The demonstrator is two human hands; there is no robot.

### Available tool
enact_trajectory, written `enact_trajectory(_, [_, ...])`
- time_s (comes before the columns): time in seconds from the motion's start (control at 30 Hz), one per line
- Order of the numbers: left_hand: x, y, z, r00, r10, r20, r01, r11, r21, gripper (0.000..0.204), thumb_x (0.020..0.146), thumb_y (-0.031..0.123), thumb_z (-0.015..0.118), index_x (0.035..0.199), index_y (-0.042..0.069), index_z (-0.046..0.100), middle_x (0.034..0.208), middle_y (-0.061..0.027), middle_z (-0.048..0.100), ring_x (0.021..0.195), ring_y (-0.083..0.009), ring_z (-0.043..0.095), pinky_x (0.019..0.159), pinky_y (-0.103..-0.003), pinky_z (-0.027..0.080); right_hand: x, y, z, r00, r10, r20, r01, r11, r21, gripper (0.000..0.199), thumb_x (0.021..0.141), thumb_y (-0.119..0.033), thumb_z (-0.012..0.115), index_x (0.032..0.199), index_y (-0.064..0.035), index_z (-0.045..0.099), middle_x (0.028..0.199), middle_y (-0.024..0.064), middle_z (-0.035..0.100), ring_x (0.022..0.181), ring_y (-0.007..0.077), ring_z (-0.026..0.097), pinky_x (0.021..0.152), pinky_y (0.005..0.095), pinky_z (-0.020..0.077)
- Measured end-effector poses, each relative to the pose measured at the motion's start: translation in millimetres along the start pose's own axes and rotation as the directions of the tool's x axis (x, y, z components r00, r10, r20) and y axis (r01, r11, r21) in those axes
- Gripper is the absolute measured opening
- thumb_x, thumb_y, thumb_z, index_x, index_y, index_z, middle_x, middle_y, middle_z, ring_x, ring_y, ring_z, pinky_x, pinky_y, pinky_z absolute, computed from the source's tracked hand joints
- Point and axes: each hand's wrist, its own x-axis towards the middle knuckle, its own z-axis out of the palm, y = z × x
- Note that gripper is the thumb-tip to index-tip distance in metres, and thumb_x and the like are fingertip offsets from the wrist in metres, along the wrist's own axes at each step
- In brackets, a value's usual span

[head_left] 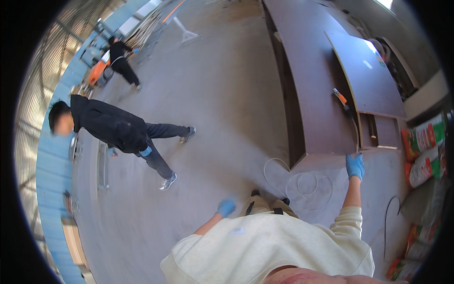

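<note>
Both my hands wear blue gloves and hold nothing. My right hand is raised, fingers spread, just short of the near corner of a stack of large dark brown boards lying on the concrete floor. My left hand hangs low by my hip, blurred, fingers loosely curled. An orange-handled tool lies on the boards, with a pale cable running down from it into loops on the floor by my feet.
A person in black strides across the floor to my left; another person bends over farther back. Coloured sacks are piled at the right. A blue corrugated wall runs along the left.
</note>
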Motion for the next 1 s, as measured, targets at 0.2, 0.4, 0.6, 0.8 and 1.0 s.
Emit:
enact_trajectory(0.2, [0, -118, -62, 0.909, -0.374, -0.186, 0.294, 0.889, -0.351, 0.040, 0.105, 0.026, 0.059, 0.139, 0.005, 0.060, 0.127, -0.0208, 0.072, 0.105, -0.0357, 0.072, 0.088, -0.053, 0.058, -18, -27, -23, 0.982, -0.148, -0.120, 0.123, 0.973, -0.195, 0.083, 0.093, -0.047, 0.072, 0.157, -0.0029, 0.043, 0.148, 0.0308, 0.057, 0.130, 0.0494, 0.061, 0.111, 0.0546, 0.0497])
enact_trajectory(0.4, [-14, -124, -41, 0.995, -0.093, 0.019, 0.094, 0.932, -0.349, 0.039, 0.107, 0.029, 0.059, 0.139, 0.006, 0.062, 0.126, -0.0165, 0.074, 0.113, -0.0316, 0.073, 0.097, -0.047, 0.058, -56, -76, -2, 0.905, -0.339, -0.259, 0.203, 0.876, -0.437, 0.079, 0.092, -0.042, 0.073, 0.157, -0.0078, 0.044, 0.166, 0.0278, 0.039, 0.152, 0.0471, 0.041, 0.121, 0.0548, 0.0390])
enact_trajectory(0.6, [-72, -143, -62, 0.950, 0.313, 0.017, -0.305, 0.936, -0.177, 0.031, 0.104, 0.029, 0.068, 0.124, 0.005, 0.071, 0.110, -0.0075, 0.076, 0.101, -0.0167, 0.071, 0.091, -0.035, 0.059, -196, -151, 78, 0.528, -0.792, -0.307, 0.655, 0.610, -0.446, 0.075, 0.091, -0.039, 0.075, 0.153, -0.0050, 0.051, 0.166, 0.0239, 0.043, 0.156, 0.0442, 0.037, 0.124, 0.0540, 0.0359])
enact_trajectory(0.8, [-152, -152, -70, 0.921, 0.290, -0.261, -0.388, 0.747, -0.540, 0.039, 0.108, 0.034, 0.065, 0.134, 0.005, 0.066, 0.117, -0.0048, 0.071, 0.101, -0.0182, 0.069, 0.091, -0.037, 0.058, -441, -191, 177, 0.087, -0.885, 0.458, 0.588, 0.417, 0.693, 0.063, 0.095, -0.036, 0.080, 0.144, 0.0000, 0.062, 0.136, 0.0220, 0.069, 0.124, 0.0337, 0.066, 0.107, 0.0434, 0.0523])
enact_trajectory(1.0, [-198, -186, -73, 0.762, 0.047, -0.646, -0.647, 0.004, -0.763, 0.034, 0.109, 0.034, 0.064, 0.131, 0.009, 0.060, 0.121, -0.0090, 0.067, 0.110, -0.0242, 0.067, 0.092, -0.041, 0.059, -648, -157, 182, -0.695, -0.543, 0.471, 0.211, 0.473, 0.856, 0.052, 0.106, -0.044, 0.065, 0.139, -0.0034, 0.062, 0.123, 0.0108, 0.071, 0.113, 0.0212, 0.066, 0.103, 0.0381, 0.0533])
